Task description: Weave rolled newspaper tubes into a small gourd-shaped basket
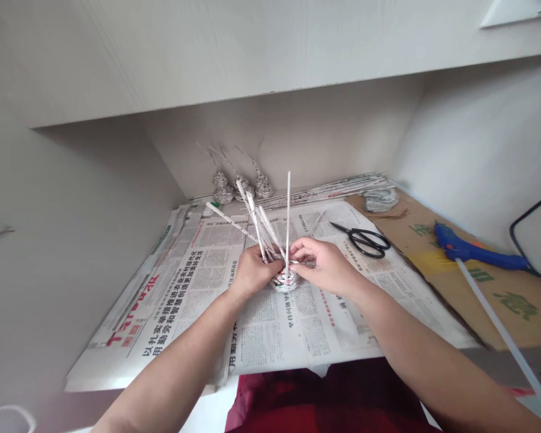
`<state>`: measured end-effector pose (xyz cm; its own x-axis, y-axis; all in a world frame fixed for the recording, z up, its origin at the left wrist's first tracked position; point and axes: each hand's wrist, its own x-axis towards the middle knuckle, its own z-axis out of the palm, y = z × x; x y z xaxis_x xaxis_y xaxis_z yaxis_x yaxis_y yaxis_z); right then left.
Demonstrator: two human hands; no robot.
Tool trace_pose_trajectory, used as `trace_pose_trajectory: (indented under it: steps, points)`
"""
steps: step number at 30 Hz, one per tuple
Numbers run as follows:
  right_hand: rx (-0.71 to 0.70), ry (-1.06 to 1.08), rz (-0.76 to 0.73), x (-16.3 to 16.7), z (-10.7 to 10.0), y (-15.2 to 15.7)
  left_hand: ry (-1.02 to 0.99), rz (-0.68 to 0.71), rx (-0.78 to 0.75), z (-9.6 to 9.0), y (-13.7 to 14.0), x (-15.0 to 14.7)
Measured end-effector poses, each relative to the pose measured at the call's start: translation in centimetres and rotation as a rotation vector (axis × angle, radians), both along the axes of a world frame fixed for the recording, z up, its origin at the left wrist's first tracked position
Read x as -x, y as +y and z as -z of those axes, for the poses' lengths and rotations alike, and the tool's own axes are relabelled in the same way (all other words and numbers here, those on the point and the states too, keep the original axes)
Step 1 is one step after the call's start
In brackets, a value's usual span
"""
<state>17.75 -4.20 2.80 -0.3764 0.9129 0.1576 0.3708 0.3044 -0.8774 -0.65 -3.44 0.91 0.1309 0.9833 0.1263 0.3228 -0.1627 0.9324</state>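
A small round piece woven from rolled newspaper strips (285, 281) sits on the newspaper sheets (270, 337) before me. Several rolled paper sticks (256, 225) fan up from it to the left, and one (289, 210) stands nearly upright. My left hand (256, 270) is closed on the piece's left side, its thumb at the rim near the base of the sticks. From the right, my right hand (320, 261) pinches at the rim with thumb and forefinger. The exact strip between those fingertips is hidden.
Black scissors (365, 239) lie right of my hands. Three gourd-shaped woven pieces (223, 187) stand by the back wall, beside a bundle of long paper sticks (329, 191). A blue glue gun (478, 252) and grey cloth (380, 199) rest on cardboard (469, 300). A shelf (270, 48) overhangs.
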Motion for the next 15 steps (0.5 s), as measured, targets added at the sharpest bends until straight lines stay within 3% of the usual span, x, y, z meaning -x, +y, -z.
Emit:
trace_pose_trajectory:
  steps: [8,15]
  points:
    - [-0.026,-0.02,-0.028,-0.2,-0.2,0.1,-0.249,0.052,0.252,-0.3,0.7,1.0]
    - [0.025,-0.03,-0.03,-0.4,-0.3,0.2,-0.274,0.533,0.308,-2.0,1.0,3.8]
